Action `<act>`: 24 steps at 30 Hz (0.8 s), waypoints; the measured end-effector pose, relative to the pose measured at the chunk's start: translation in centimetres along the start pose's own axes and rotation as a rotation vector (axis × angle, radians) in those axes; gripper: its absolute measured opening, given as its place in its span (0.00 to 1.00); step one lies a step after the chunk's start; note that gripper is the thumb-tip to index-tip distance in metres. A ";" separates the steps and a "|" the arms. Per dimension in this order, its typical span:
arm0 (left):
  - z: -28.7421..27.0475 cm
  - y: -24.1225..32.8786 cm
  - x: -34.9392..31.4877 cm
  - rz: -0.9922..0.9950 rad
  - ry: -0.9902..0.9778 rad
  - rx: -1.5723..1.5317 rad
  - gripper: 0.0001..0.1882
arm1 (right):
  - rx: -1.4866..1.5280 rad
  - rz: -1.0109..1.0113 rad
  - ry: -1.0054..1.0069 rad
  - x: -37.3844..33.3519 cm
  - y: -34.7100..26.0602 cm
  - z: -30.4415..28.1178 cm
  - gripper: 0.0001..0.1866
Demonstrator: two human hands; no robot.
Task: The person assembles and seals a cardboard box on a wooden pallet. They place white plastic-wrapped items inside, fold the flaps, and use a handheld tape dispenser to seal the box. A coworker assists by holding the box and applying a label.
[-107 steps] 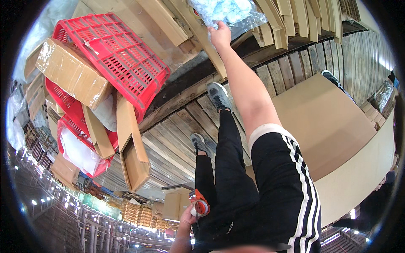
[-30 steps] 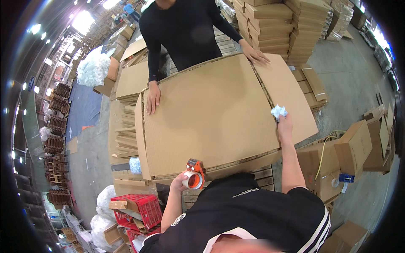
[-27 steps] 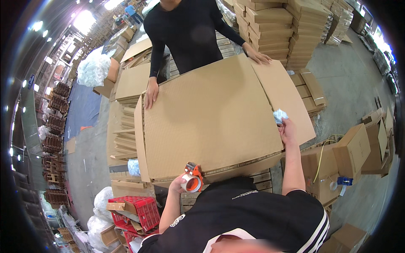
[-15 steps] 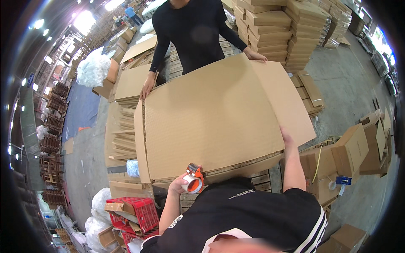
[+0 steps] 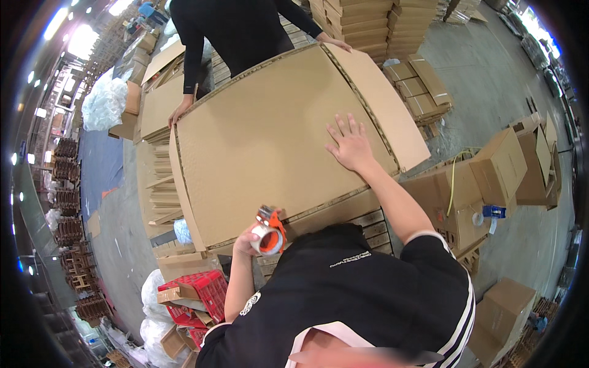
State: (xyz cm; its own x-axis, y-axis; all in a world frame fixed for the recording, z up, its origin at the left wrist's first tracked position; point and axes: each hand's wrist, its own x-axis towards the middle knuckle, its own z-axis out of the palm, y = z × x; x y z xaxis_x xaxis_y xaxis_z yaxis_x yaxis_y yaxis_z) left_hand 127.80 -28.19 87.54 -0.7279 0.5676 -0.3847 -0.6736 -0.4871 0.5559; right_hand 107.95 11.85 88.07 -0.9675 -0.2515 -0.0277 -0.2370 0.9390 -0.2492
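In front of me lies a large brown cardboard box point(image 5: 245, 141), its broad top panel flat and its side flaps sticking out at left and right. My right hand point(image 5: 353, 147) rests on that panel towards the right, palm down with the fingers spread. At the near edge, my left hand point(image 5: 246, 240) grips a tape dispenser point(image 5: 270, 233) with an orange frame and a roll of tape. Across the box stands a co-worker in black; one hand point(image 5: 179, 110) is on the far left corner, the other point(image 5: 334, 43) on the far right corner.
Flattened cartons point(image 5: 162, 110) are stacked left of the box, and taller stacks point(image 5: 359, 30) rise behind at right. A red crate point(image 5: 208, 291) stands at lower left. On the right, open boxes point(image 5: 500, 165) hold a blue tape dispenser point(image 5: 494, 211) nearby.
My right hand has moved from the box's right near edge onto its top panel, fingers spreading. The right flap now sits lower along the edge. My left hand still holds the tape dispenser.
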 end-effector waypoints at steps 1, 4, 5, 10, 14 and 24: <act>0.0 0.5 0.4 0.014 -0.028 -0.003 0.65 | -0.054 0.003 0.038 0.1 0.1 0.7 0.39; -0.9 2.2 2.1 0.221 -0.017 -0.035 0.65 | -0.054 0.013 0.018 1.2 1.2 1.9 0.41; -1.4 2.7 2.6 0.230 -0.023 -0.134 0.64 | -0.041 0.008 0.024 1.5 1.7 2.0 0.41; -3.1 3.3 2.9 0.282 -0.070 -0.262 0.60 | -0.027 0.041 0.055 1.4 2.2 2.1 0.41; -3.0 2.0 2.3 0.299 -0.056 -0.230 0.57 | -0.108 0.088 0.056 -1.5 1.6 2.4 0.39; -5.2 1.6 3.0 0.239 -0.054 -0.289 0.36 | 0.092 0.024 0.241 -0.8 2.4 1.5 0.32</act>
State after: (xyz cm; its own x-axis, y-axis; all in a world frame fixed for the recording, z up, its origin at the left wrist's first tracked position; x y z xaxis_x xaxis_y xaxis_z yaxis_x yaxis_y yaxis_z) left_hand 123.88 -30.73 83.51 -0.8663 0.4459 -0.2253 -0.4996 -0.7729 0.3911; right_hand 108.31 13.95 86.04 -0.9686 -0.1557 0.1940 -0.2151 0.9160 -0.3387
